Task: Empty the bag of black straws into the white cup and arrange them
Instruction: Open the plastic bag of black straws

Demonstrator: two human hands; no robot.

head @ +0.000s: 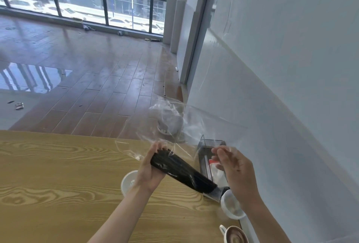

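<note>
My left hand [149,167] grips the upper end of a thick bundle of black straws [182,172], held slanting down to the right above the table. A clear plastic bag [174,126] billows up from the bundle's top end. My right hand [235,171] pinches the bag's right side, fingers partly closed on the film. The bundle's lower end points at a white cup [231,206] near the wall, with my right wrist over part of that cup. Another white cup [128,181] stands just left of my left wrist, partly hidden by it.
A black wire-mesh holder [209,155] with sachets stands by the white wall. A mug of coffee [235,236] sits at the bottom edge. The wooden table [58,174] stretches to the left. A grey bin [169,120] stands on the floor behind the bag.
</note>
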